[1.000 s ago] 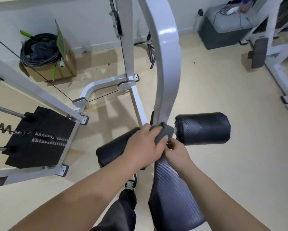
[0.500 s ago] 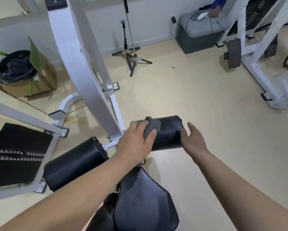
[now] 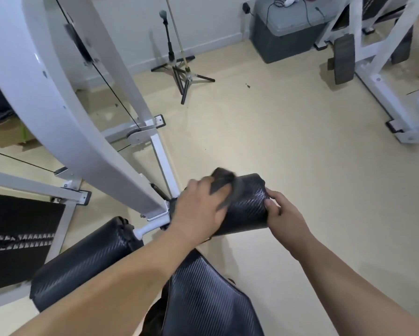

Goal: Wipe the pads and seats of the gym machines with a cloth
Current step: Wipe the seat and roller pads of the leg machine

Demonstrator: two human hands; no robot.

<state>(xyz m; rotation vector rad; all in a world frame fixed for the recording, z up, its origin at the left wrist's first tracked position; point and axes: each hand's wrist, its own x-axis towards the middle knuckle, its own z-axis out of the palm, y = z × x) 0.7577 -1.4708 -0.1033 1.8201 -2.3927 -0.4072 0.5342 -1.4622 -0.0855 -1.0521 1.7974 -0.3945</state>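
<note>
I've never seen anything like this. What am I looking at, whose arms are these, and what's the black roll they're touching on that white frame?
This is one picture from a camera worn on a person's head, looking down at their own arms. The white frame is a gym machine. The left hand holds a dark cloth against its black roller pad; the right hand grips the pad's end. A second roller pad and the seat lie nearer the person.

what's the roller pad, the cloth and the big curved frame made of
Roller pad: black vinyl or similar faux leather, probably over foam; woven carbon-style texture with slight sheen. Cloth: soft dark grey fabric, bunched and blurred, weave unclear. Frame: metal, likely steel, glossy white paint with highlights.
</note>
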